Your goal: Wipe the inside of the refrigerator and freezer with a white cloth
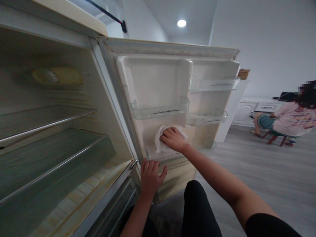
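Observation:
My right hand (174,139) presses a white cloth (160,144) against the inner face of the open fridge door (158,77), below the upper-left clear door shelf (160,111). Its fingers are curled over the bunched cloth. Lower down and to the left, my left hand (151,172) rests with fingers apart on the front edge of the bottom door shelf, near the hinge side. It holds nothing. More clear shelves (207,118) line the right part of the door.
To the left stands the fridge interior with glass shelves (66,149) and yellowed walls. A closed lower compartment (116,204) lies beneath. My knee (197,204) is below the door. On the right a person (291,117) sits on a stool beside white cabinets (244,113).

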The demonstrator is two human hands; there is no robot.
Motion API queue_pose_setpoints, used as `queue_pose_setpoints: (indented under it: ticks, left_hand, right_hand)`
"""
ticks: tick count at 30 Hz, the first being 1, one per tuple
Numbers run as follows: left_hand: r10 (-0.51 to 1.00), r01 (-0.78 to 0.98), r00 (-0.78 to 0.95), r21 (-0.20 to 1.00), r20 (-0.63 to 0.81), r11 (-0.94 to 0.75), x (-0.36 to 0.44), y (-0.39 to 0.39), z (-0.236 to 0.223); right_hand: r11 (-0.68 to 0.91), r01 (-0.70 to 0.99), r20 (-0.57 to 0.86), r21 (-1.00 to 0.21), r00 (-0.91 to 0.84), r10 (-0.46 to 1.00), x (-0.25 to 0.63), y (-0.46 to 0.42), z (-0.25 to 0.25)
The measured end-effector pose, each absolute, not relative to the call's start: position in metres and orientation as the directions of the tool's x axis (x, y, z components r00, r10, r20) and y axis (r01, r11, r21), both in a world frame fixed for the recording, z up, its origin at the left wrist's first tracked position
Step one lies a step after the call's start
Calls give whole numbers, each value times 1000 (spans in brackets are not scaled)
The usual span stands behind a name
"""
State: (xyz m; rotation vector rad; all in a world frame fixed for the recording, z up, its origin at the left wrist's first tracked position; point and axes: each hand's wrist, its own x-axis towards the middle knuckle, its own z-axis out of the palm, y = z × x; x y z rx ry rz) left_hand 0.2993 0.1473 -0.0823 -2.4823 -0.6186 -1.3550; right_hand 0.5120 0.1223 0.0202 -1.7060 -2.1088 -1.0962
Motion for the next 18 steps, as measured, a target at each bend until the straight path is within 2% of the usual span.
queue_pose_setpoints:
  ticks: [5, 7, 10, 14, 18]
  left_hand:
    - [249, 456, 476, 5, 843, -890, 297, 148, -81]
    - [242, 447, 476, 5, 845, -895, 297, 149, -80]
    - [231, 440, 471, 0, 852, -898, 297, 150, -80]
    - [233, 453, 470, -6, 851, -891, 299, 149, -81]
    - [240, 465, 482, -14, 843, -885, 301, 149, -81]
  right_hand:
    - [-82, 941, 457, 328, -83, 885, 573, 70, 31]
    - [-258, 935, 429, 243, 135, 893, 594, 49, 31]
    - [-531, 840, 456, 112, 432, 778, 619, 26, 29]
    - [-600, 800, 544, 35, 488, 682, 634, 18, 20]
    - [-627, 779, 433, 20, 559, 708, 626, 31, 13]
